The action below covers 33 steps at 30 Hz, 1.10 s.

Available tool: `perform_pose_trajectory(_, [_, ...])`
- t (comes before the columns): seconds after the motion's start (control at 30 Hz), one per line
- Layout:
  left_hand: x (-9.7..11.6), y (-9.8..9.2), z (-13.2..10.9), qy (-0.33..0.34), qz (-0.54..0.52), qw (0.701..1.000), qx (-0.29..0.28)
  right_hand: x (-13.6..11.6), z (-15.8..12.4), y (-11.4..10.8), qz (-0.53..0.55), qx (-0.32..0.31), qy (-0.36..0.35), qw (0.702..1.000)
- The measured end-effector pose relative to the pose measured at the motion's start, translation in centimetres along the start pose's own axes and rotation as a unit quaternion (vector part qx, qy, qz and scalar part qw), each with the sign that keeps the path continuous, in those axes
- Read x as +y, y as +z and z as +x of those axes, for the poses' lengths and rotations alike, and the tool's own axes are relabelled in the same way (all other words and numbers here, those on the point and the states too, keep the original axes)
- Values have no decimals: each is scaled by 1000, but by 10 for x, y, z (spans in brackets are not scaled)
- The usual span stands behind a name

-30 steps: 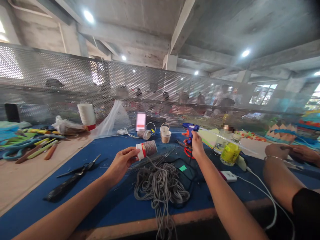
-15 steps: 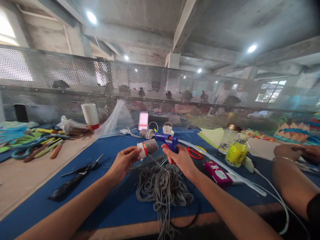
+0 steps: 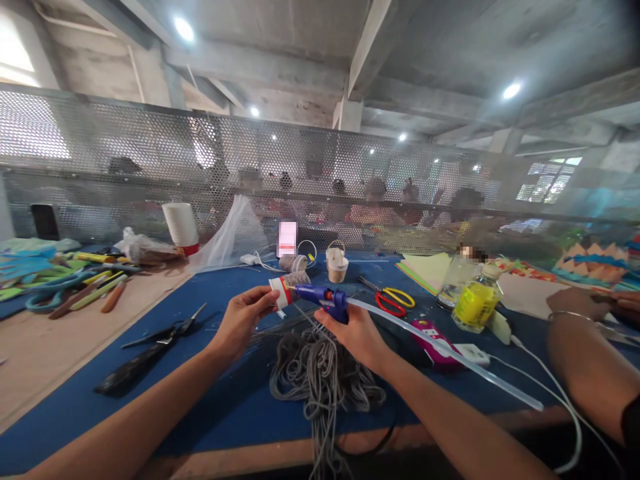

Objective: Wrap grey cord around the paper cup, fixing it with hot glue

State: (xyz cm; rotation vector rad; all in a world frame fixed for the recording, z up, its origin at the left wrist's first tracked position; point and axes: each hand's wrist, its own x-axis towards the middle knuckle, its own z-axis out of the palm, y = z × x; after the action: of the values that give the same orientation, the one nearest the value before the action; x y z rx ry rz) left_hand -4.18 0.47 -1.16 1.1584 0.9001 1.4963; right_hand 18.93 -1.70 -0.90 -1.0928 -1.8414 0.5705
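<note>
My left hand (image 3: 246, 315) pinches a paper cup (image 3: 281, 294), white with a red band, held on its side and partly wrapped in grey cord. In my right hand (image 3: 357, 328) is a blue glue gun (image 3: 327, 300), fingers wrapped round its handle. Its nozzle points left and meets the cup near the red band; I cannot tell whether it touches. A long clear glue stick (image 3: 440, 341) sticks out of the gun's back. Below both hands lies a loose heap of grey cord (image 3: 325, 380), hanging over the table's front edge.
Black-handled snips (image 3: 145, 357) lie at left; red and yellow scissors (image 3: 393, 300) are at right. A small basket (image 3: 337, 263), a stack of paper cups (image 3: 181, 227) and a yellow bottle (image 3: 475, 300) stand farther back. Another person's arm (image 3: 580, 347) rests at far right.
The glue gun has moved left and levelled, bringing its nozzle to the cup. The cup has shifted slightly left. The red and yellow scissors are now more exposed.
</note>
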Motion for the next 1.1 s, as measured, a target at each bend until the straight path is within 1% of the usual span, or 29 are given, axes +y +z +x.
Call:
perform_pose_trajectory(0.1, [-1, -1, 0, 7, 6, 1000, -2, 0, 0, 0, -20, -7, -11, 1000])
perform_pose_trajectory(0.27, [-2, -2, 2, 7, 21, 1000, -1, 0, 0, 1, -73, 9, -45, 996])
perform_pose_trajectory(0.4, [-3, -2, 2, 15, 35, 999, 4, 1, -1, 2, -82, 9, -62, 995])
perform_pose_trajectory(0.53, [-3, -2, 1, 17, 47, 999, 2, 1, -1, 1, -89, 5, -71, 994])
perform_pose_trajectory(1.1, [-3, -1, 1, 16, 36, 999, -1, 4, 0, 2, -129, 28, -95, 987])
